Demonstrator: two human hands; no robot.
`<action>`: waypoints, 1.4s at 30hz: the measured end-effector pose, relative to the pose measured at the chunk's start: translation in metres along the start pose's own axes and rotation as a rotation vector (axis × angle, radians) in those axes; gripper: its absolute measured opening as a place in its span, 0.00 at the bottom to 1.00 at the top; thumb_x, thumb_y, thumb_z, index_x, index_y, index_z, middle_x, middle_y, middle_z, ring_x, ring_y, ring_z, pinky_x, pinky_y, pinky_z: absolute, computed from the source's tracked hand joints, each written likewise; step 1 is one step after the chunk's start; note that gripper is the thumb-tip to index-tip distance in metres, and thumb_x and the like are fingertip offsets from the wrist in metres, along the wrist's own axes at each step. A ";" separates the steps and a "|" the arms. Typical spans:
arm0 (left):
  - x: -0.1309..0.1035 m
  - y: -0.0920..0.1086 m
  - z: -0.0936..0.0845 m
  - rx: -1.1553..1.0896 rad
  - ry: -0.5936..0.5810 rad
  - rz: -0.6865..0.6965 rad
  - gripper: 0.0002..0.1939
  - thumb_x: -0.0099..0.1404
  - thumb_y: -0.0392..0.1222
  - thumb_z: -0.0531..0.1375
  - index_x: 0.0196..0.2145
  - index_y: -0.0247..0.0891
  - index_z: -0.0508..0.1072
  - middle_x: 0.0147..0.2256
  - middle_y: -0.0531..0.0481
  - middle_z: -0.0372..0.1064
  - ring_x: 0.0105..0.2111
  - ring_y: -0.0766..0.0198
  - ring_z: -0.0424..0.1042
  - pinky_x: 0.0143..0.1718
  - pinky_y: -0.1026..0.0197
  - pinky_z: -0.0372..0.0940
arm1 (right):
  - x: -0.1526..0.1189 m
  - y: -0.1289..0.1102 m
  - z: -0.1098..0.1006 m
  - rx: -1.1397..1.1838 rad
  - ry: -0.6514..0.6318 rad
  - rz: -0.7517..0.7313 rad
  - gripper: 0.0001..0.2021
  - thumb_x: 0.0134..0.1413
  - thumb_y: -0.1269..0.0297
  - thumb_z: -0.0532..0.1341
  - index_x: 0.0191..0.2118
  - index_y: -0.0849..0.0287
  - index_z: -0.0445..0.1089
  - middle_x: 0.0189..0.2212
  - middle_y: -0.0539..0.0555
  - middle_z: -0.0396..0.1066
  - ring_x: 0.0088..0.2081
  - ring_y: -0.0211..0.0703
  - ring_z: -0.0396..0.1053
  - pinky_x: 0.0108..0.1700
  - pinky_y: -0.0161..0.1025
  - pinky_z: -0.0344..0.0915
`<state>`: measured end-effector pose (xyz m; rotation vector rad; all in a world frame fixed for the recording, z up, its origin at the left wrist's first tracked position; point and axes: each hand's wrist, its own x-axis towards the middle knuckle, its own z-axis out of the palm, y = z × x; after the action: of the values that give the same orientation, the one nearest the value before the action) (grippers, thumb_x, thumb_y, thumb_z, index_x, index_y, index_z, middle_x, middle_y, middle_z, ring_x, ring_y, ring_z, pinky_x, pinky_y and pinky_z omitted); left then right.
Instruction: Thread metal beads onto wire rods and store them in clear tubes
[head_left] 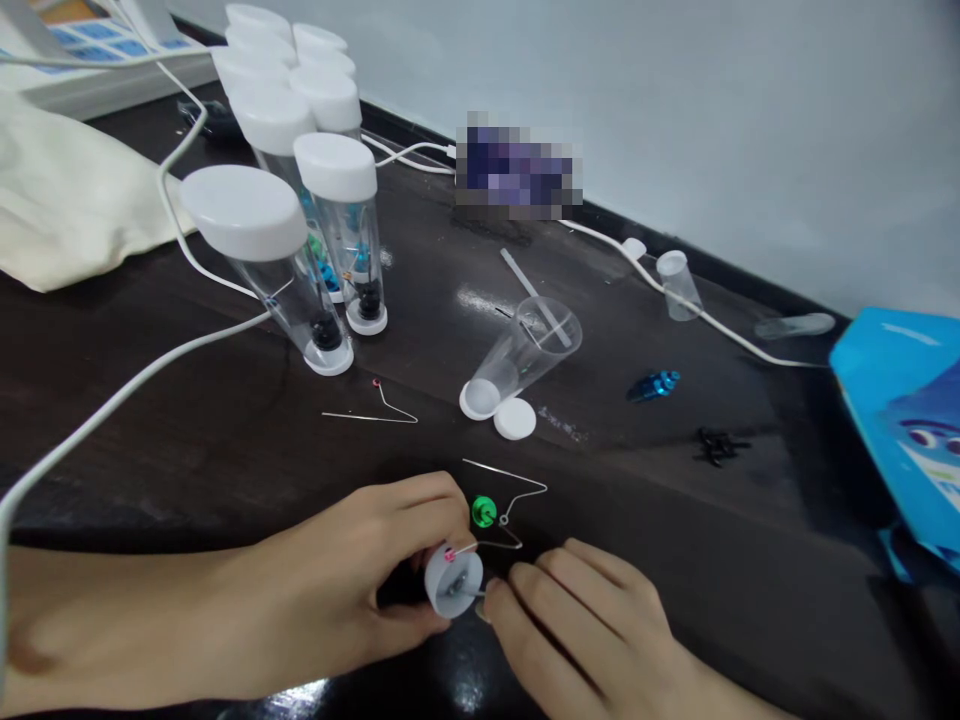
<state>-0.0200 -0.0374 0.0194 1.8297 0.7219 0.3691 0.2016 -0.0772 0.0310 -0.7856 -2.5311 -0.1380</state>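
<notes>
The left hand (pixel 382 530) has the cap (pixel 455 583) pinched between thumb and fingers, parted only by the cap's width, hollow side toward the viewer; the right hand (pixel 592 625), just right of it, has its fingertips drawn together on what appears to be a thin rod (pixel 478 594) reaching into the cap, the contact being partly hidden. A pink bead (pixel 450 555) shows at the cap's rim, on bent wire (pixel 495 545); just beyond the cap is a green piece (pixel 484 511).

Farther out on the table (pixel 780 580), a clear cup (pixel 504 365) has its white base near a lid (pixel 515 419); left of these lies a second wire (pixel 367 417) with a red bead (pixel 376 383); to the right lie a blue part (pixel 660 385) and black bits (pixel 718 446). Capped tubes (pixel 289 300) stand in a cluster running toward the table's far left corner; a vial (pixel 679 288) is near the far edge, along the wall; a blue package (pixel 892 420) is at the right; a cream cloth (pixel 75 200) is at the left.
</notes>
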 end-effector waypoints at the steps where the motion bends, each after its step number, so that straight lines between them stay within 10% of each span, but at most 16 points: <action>1: 0.000 0.000 0.000 -0.003 -0.002 -0.001 0.07 0.63 0.31 0.58 0.38 0.39 0.67 0.38 0.53 0.65 0.35 0.66 0.67 0.34 0.66 0.64 | 0.000 0.000 0.000 -0.004 0.000 -0.004 0.16 0.62 0.78 0.51 0.32 0.62 0.76 0.23 0.51 0.76 0.23 0.40 0.68 0.30 0.40 0.66; 32: -0.001 0.002 0.000 -0.009 0.026 -0.007 0.11 0.58 0.26 0.59 0.33 0.40 0.63 0.35 0.57 0.62 0.32 0.70 0.65 0.31 0.68 0.60 | -0.007 -0.004 0.000 -0.069 -0.035 -0.030 0.13 0.63 0.75 0.54 0.38 0.61 0.77 0.34 0.51 0.79 0.34 0.42 0.72 0.38 0.40 0.67; 42: -0.001 0.003 -0.003 -0.028 0.029 -0.036 0.10 0.57 0.34 0.66 0.34 0.40 0.67 0.33 0.57 0.63 0.30 0.69 0.63 0.30 0.66 0.59 | -0.002 0.002 0.000 0.349 -0.076 0.236 0.14 0.65 0.75 0.52 0.37 0.63 0.75 0.25 0.53 0.70 0.27 0.40 0.66 0.28 0.38 0.64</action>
<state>-0.0213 -0.0362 0.0234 1.7858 0.7655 0.3813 0.2040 -0.0770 0.0299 -0.9474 -2.4116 0.4072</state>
